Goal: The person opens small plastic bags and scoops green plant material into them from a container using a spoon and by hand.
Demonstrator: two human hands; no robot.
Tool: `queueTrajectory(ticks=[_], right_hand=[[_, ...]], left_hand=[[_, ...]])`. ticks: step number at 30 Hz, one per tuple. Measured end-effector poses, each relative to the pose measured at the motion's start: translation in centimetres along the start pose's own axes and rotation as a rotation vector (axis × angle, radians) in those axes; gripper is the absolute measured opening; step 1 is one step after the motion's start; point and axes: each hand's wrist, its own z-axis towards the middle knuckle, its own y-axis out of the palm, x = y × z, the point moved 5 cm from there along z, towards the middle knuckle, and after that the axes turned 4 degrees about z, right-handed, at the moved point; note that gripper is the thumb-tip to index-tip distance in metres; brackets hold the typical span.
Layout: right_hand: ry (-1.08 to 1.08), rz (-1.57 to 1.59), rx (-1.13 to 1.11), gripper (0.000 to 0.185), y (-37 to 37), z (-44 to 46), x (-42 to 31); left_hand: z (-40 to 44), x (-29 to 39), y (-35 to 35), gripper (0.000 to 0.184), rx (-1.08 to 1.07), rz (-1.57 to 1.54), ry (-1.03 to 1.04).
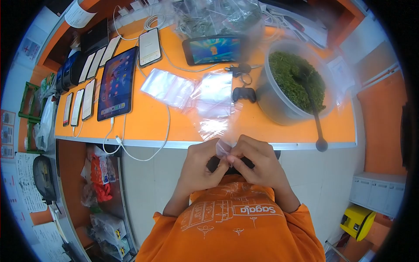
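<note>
Both hands meet just in front of the table's near edge, closed around a small clear plastic bag (223,147). My left hand (201,165) pinches its left side, and my right hand (255,160) grips the right side with thumb and fingertips. Whether anything is inside the bag I cannot make out. Beyond the hands, flat clear zip bags (169,88) lie spread on the orange table (152,126). A translucent tub (279,102) of shredded green leafy matter (297,78) stands to the right, with a long dark spoon (315,111) leaning out over its rim.
A tablet (117,83) and several phones (149,46) lie at the left with white cables (168,126). At the back, a phone with a lit game-like screen (214,50) stands before a heap of filled plastic bags (218,17). Keys (240,70) lie near the tub.
</note>
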Motion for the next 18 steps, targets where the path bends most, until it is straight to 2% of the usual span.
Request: queueTrajectory(ticks=[8,17,18], right_hand=[[0.010,-0.244,0.035,0.009,0.4,0.1,-0.2],[-0.188,-0.454,0.183,0.011,0.8,0.4,-1.8],[-0.201,-0.488,0.191,0.012,0.9,0.3,-1.8]], left_hand=[[0.0,1.0,0.5,0.008,0.151,0.491,0.273],[-0.7,1.4,0.7,0.009,0.377,0.610,0.387],[-0.9,1.1,0.5,0.009,0.452,0.703,0.341]])
